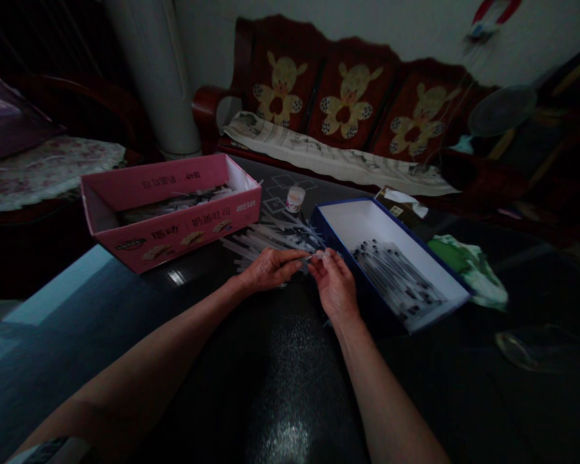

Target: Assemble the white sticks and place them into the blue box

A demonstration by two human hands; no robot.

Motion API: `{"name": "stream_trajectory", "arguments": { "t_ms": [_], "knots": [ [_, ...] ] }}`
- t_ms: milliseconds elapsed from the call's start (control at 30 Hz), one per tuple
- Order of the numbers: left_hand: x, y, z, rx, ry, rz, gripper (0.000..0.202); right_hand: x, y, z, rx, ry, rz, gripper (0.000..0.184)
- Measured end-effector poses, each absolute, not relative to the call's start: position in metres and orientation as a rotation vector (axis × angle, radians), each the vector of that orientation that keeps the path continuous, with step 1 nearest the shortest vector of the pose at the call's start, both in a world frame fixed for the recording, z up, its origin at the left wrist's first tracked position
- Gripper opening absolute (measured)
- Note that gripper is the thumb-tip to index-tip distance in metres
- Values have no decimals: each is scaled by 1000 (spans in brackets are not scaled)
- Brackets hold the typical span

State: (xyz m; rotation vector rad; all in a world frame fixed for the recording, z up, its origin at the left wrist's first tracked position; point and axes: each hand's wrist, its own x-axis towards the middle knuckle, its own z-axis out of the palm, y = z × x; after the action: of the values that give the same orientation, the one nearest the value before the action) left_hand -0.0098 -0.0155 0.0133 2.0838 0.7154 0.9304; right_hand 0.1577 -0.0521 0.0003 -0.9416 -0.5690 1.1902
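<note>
Over the table, my left hand [272,269] and my right hand [337,285] meet fingertip to fingertip. My right fingers pinch a small whitish translucent piece [321,254], too small and dim to name. The left thumb and forefinger are pressed together at its left end; what they grip is hidden. Just behind my hands lies a loose pile of long, thin, translucent plastic tubes [251,240]. To the right, a blue box [391,225] with a white inside holds a layer of slim clear tubes with dark ends [391,274].
A pink carton [188,229] with more thin pieces inside stands on the left. A small white jar [294,198] sits behind the pile. Right of the blue box lie a green and white plastic bag [471,267] and papers [406,201]. A wooden sofa [314,84] stands beyond the dark table [198,386].
</note>
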Motion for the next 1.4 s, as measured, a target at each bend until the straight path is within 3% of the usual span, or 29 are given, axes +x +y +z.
{"name": "stream_trajectory", "arguments": {
  "t_ms": [800,1067,1400],
  "knots": [
    [-13,-12,13,2196,738,862,27,155,-58,-4,-1024,-941,1108,28],
    [-15,-12,14,2184,728,713,42,163,-59,-3,-1072,-1071,1164,28],
    [-11,-18,12,2457,738,920,39,157,-65,1,-1089,-985,1172,26]
  ]
}}
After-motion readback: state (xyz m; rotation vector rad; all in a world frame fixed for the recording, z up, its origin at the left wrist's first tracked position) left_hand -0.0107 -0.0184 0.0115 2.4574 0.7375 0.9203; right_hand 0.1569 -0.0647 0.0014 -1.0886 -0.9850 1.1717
